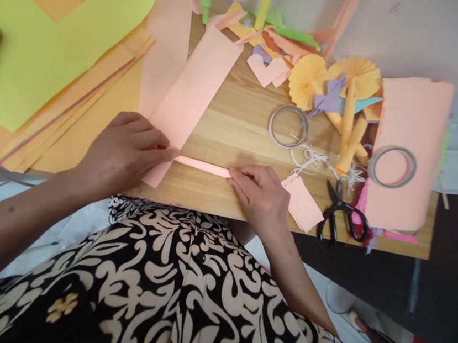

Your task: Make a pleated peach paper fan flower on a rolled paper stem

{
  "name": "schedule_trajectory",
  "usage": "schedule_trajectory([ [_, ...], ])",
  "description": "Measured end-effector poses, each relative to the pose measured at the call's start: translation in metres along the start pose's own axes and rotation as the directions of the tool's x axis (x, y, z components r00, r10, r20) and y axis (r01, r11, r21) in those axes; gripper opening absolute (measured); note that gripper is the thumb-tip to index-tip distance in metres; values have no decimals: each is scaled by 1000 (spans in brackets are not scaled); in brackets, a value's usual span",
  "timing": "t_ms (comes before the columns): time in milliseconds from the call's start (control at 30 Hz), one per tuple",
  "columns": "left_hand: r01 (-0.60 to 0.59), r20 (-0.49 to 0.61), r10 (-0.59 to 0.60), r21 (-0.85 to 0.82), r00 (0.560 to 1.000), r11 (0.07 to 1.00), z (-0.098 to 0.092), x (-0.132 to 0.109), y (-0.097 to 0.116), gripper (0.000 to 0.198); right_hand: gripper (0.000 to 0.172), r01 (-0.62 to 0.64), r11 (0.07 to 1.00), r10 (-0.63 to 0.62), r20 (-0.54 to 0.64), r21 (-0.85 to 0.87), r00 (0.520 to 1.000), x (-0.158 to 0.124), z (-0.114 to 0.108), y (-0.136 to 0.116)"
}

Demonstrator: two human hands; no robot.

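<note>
Between my hands stretches a thin pink paper roll [203, 166], lying nearly level just above the near edge of the table. The fingers of my left hand [125, 153] pinch its left end. My right hand [263, 193] pinches the right end between thumb and fingers. Under and beyond my left hand lies a flat pink paper strip [201, 82], slanting away from me. Near my right hand is a small pink paper piece [302, 203]. Black-handled scissors [342, 216] rest farther right, their blades pointing away.
One tape roll [273, 129] lies on the wooden table [236, 111], another tape roll [410, 180] on a pink paper stack [412, 122]. Yellow paper fans [307, 81], rolled orange tubes [353, 145] and white string [312, 158] crowd the right. Lime-green sheets [51, 55] cover the left.
</note>
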State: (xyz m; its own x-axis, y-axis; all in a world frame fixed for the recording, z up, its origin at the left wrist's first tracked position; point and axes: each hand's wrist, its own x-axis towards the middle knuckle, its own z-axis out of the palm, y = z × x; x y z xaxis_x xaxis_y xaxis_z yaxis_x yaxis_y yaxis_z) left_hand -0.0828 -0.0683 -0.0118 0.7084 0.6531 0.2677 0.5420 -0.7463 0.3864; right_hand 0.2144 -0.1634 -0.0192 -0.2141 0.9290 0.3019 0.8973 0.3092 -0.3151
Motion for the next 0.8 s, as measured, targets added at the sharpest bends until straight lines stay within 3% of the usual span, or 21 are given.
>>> schedule_trajectory([
  [333,-14,-4,14,28,1000,1000,8,9,-10,31,25,36,999,-35,74,-17,997,13,1,5],
  [600,-21,103,14,69,995,997,-4,24,-6,42,21,-125,938,88,128,323,988,23,-6,12],
  [700,-43,122,37,43,992,998,-15,33,-5,42,24,-208,881,119,227,424,967,28,-18,10],
  [800,-104,164,93,57,982,993,-21,41,-3,42,28,-271,866,110,370,419,923,35,-29,1],
])
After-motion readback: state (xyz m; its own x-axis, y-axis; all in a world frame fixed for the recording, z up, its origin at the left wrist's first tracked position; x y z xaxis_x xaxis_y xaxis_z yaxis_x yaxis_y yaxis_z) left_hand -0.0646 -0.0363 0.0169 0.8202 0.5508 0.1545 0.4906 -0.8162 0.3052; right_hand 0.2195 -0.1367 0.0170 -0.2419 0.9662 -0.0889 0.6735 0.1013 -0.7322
